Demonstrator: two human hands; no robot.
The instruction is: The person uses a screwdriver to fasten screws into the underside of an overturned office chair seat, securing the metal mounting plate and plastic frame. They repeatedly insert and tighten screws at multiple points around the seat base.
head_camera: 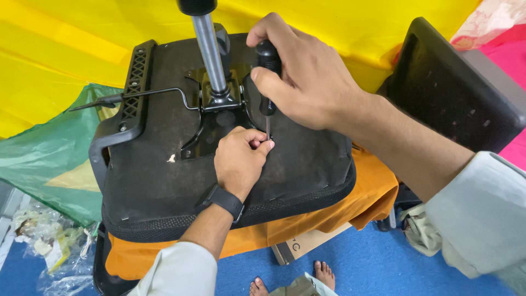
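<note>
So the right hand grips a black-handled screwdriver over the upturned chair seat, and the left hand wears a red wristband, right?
Not quite: the head view shows a black wristband on the left hand, not red. The right hand does grip the black-handled screwdriver over the upturned chair seat.

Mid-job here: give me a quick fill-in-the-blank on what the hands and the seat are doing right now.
1. The right hand grips a ____ with a black handle.
2. The left hand pinches at the tool's ____.
3. The seat lies upside ____.
4. The left wrist wears a black ____.

Missing words: screwdriver; tip; down; watch
</note>
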